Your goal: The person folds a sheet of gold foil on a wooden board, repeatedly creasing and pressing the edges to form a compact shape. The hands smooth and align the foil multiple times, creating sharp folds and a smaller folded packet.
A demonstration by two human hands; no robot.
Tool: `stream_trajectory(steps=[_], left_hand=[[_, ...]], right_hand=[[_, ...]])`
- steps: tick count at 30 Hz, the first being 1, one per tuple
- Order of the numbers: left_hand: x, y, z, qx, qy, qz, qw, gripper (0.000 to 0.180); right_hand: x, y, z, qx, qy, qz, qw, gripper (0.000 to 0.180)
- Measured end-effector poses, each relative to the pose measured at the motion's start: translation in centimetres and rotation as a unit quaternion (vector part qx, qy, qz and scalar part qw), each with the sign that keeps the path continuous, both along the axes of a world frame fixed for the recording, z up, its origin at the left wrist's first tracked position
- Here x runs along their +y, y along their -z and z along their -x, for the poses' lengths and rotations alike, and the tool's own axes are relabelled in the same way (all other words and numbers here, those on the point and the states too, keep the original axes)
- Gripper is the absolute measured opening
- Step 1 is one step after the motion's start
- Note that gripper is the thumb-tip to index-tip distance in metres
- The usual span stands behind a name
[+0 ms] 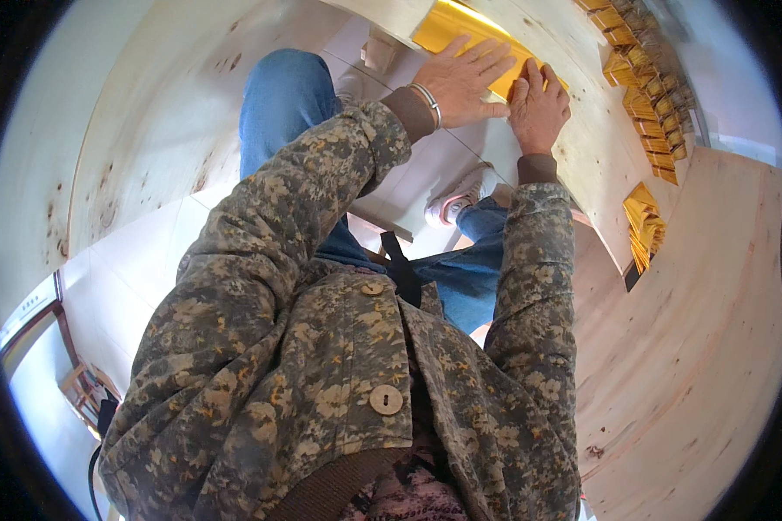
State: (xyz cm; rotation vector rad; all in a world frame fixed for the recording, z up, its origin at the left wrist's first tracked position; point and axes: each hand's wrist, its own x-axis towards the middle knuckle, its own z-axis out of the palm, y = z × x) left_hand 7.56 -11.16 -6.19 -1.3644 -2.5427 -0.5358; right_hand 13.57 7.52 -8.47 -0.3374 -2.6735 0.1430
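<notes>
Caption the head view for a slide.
Left hand spread over a shiny gold sheet on a pale wooden surface, right hand curled at the sheet's edge, folded gold pieces to the right.

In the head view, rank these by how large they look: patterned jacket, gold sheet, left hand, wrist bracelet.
1. Patterned jacket
2. Gold sheet and left hand: too alike to rank, as the hands partly cover the sheet
3. Wrist bracelet
</notes>
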Motion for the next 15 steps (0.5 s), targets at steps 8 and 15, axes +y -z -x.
stream_trajectory(steps=[8, 15], left_hand=[[-0.4, 1.3, -0.5, -0.021, 0.081, 0.052, 0.995, 0.081], [-0.4, 1.5, 0.3, 0.001, 0.093, 0.073, 0.993, 0.080]], right_hand=[[-0.1, -0.2, -0.2, 0.000, 0.002, 0.005, 1.000, 0.043], [-0.3, 0.0, 0.1, 0.004, 0.014, -0.002, 1.000, 0.042]])
